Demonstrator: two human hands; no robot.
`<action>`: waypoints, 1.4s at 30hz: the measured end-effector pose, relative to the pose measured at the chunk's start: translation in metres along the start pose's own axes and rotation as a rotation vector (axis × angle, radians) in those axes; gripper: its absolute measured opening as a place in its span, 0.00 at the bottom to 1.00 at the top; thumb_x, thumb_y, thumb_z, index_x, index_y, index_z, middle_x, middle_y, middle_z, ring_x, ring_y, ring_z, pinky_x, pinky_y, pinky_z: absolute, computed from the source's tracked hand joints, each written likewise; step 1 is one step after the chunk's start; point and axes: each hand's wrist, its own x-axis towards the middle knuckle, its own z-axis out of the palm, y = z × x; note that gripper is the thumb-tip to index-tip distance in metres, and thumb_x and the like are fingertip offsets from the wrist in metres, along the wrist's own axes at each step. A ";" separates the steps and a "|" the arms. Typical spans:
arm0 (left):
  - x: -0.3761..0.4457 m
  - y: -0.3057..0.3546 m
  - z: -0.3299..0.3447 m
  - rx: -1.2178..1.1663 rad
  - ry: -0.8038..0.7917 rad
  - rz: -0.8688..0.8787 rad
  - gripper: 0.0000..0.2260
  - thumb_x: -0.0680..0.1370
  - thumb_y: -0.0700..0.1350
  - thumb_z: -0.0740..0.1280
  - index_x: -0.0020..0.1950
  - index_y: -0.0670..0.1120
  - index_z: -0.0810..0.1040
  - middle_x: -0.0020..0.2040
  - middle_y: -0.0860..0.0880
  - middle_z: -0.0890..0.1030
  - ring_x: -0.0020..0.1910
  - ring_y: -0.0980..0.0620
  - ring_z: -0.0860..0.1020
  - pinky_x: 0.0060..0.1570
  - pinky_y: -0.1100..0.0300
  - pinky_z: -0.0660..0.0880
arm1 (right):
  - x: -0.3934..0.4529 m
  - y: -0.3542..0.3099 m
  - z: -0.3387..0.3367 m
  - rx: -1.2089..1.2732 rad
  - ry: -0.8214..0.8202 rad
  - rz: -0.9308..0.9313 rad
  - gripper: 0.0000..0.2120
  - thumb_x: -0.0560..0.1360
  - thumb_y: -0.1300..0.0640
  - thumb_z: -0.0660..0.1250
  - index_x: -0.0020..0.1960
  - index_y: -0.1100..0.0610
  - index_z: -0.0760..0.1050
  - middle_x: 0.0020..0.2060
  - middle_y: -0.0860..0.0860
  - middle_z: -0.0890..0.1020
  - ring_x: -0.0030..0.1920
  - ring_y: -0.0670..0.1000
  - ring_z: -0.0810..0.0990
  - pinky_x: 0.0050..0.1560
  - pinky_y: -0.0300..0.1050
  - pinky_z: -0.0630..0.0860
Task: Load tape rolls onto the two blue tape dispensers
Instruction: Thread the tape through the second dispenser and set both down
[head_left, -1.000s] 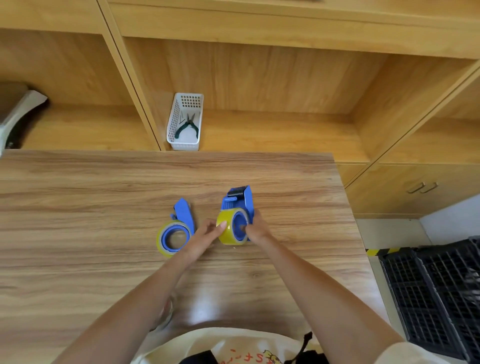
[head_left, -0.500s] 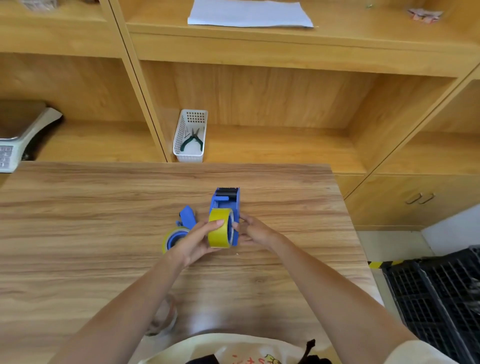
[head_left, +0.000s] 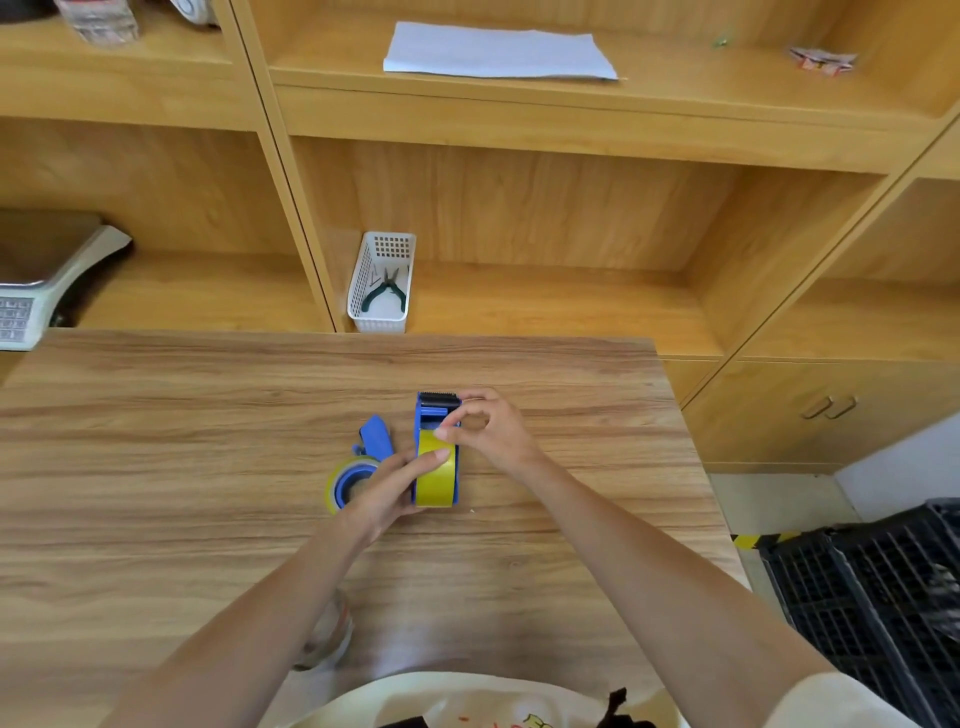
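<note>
1. No brand, label or legible writing shows on either dispenser or tape roll; the keypad of the scale (head_left: 49, 283) on the far-left shelf is too blurred to read.
2. The upright blue dispenser (head_left: 435, 415) stands on edge near the middle of the wooden table (head_left: 156, 467), its dark cutter end pointing far, with a yellow tape roll (head_left: 435, 475) seated in it.
3. The left hand (head_left: 387, 491) wraps the near-left side of that dispenser, its thumb pressed on the roll's yellow face.
4. The right hand (head_left: 491, 428) is at the far-right side, thumb and forefinger pressed together at the roll's top edge; whether they pinch the tape's loose end cannot be told.
5. The second blue dispenser (head_left: 375, 436) lies flat just left, its own yellow roll (head_left: 345, 480) partly hidden behind the left hand.
6. A clear tape roll (head_left: 327, 642) lies at the near table edge, under the left forearm.
7. Beyond the table stand wooden shelves: a white basket (head_left: 382, 283) holding green-handled pliers (head_left: 385, 291), and a white paper sheet (head_left: 498, 52) on the shelf above.
8. A black crate (head_left: 878, 608) sits on the floor at the near right.
</note>
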 end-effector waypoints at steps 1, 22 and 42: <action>0.000 -0.001 0.000 0.020 0.006 -0.003 0.27 0.66 0.58 0.77 0.60 0.45 0.81 0.53 0.44 0.83 0.57 0.44 0.81 0.60 0.48 0.77 | 0.001 0.000 0.000 -0.025 0.001 -0.016 0.10 0.67 0.48 0.78 0.44 0.52 0.85 0.61 0.44 0.76 0.64 0.43 0.72 0.61 0.40 0.64; -0.004 0.000 0.016 0.128 0.051 -0.078 0.30 0.64 0.68 0.75 0.62 0.56 0.79 0.61 0.51 0.82 0.60 0.51 0.80 0.65 0.50 0.73 | -0.008 0.009 -0.011 0.242 -0.017 0.221 0.11 0.72 0.56 0.74 0.49 0.63 0.83 0.55 0.54 0.84 0.49 0.36 0.77 0.65 0.41 0.67; 0.019 -0.004 0.029 0.094 0.284 -0.184 0.45 0.54 0.70 0.74 0.65 0.48 0.78 0.63 0.46 0.80 0.62 0.46 0.76 0.66 0.48 0.71 | -0.010 0.030 0.005 -0.167 0.100 0.158 0.06 0.74 0.61 0.69 0.44 0.61 0.84 0.55 0.53 0.84 0.62 0.49 0.78 0.52 0.33 0.73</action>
